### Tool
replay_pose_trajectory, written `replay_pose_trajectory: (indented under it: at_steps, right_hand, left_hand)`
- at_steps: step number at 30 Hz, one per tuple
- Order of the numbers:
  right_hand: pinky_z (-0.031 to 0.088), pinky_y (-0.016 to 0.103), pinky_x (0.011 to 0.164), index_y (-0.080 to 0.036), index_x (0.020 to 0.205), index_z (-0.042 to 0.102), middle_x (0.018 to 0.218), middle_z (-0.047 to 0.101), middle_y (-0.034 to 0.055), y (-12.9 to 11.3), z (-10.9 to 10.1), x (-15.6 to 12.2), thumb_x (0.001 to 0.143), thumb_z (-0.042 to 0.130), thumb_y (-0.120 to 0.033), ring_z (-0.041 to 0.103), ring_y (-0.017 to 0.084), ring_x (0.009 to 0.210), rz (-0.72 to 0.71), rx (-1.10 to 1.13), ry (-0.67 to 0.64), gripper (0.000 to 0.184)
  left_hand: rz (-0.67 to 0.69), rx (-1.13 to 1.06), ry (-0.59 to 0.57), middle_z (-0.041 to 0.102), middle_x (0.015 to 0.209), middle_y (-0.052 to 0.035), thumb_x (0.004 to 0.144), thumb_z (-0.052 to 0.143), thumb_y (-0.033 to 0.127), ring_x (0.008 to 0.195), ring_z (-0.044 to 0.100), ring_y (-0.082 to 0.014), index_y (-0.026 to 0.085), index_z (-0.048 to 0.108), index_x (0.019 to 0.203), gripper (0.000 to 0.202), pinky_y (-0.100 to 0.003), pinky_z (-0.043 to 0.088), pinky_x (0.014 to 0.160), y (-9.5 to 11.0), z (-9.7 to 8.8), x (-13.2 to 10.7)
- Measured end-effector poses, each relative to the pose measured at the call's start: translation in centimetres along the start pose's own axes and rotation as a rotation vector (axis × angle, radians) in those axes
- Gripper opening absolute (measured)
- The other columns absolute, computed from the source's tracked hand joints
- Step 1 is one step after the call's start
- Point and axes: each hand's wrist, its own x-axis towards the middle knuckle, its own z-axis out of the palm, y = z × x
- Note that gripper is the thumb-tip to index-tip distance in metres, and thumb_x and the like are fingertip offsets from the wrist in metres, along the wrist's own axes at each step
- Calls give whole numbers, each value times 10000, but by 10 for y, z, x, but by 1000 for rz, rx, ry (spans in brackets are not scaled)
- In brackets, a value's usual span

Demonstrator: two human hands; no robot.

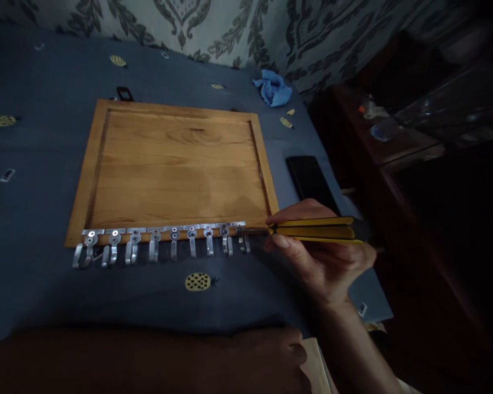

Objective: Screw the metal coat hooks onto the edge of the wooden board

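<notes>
My right hand is closed around a screwdriver with a yellow and black handle. Its thin shaft points left, and the tip is at the rightmost metal hook of a hook rail. This silver rail, with several double hooks fixed by screws, lies along the near edge of a framed wooden board. Across the bottom of the view stretches my left forearm, in shadow. My left hand has its fingers curled beside a pale, flat-sided object; what it grips, if anything, is hidden.
A blue bedspread with pineapple prints lies under the board. To the right is a black phone, and farther back a crumpled blue cloth. A dark hanger loop shows behind the board. Dark wooden furniture stands at the right.
</notes>
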Motion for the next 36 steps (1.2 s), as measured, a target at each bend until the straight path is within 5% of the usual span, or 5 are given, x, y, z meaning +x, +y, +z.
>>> replay_pose_trajectory:
  at_steps: [11, 17, 23, 36]
  right_hand:
    - [525, 307, 569, -216, 909, 672, 788, 690, 9, -1, 10, -7, 832, 772, -183, 646, 160, 669, -23, -154, 133, 131]
    - [530, 333, 510, -218, 861, 694, 674, 662, -6, -5, 7, -6, 929, 660, -339, 673, 177, 580, 60, -88, 402, 142]
    - [497, 325, 495, -241, 866, 723, 729, 699, -5, -3, 5, -6, 898, 711, -320, 644, 150, 530, 196, -98, 342, 87]
    - [500, 315, 555, -215, 848, 698, 773, 727, 6, 3, 6, -8, 886, 722, -269, 634, 146, 588, 211, -82, 202, 71]
  left_hand:
    - [22, -59, -42, 554, 639, 5, 814, 749, 338, 688, 493, -182, 289, 628, 577, 270, -358, 272, 674, -2, -2, 1]
    - [41, -45, -114, 473, 593, 4, 834, 748, 400, 645, 449, -179, 289, 636, 572, 305, -341, 224, 640, -6, -14, 5]
    - [22, 8, -101, 332, 549, 2, 822, 752, 404, 594, 354, -194, 274, 629, 570, 308, -336, 178, 619, -5, -17, 6]
    - [47, 55, -90, 314, 561, -7, 802, 741, 444, 590, 338, -195, 300, 658, 599, 262, -340, 193, 626, -5, -11, 5]
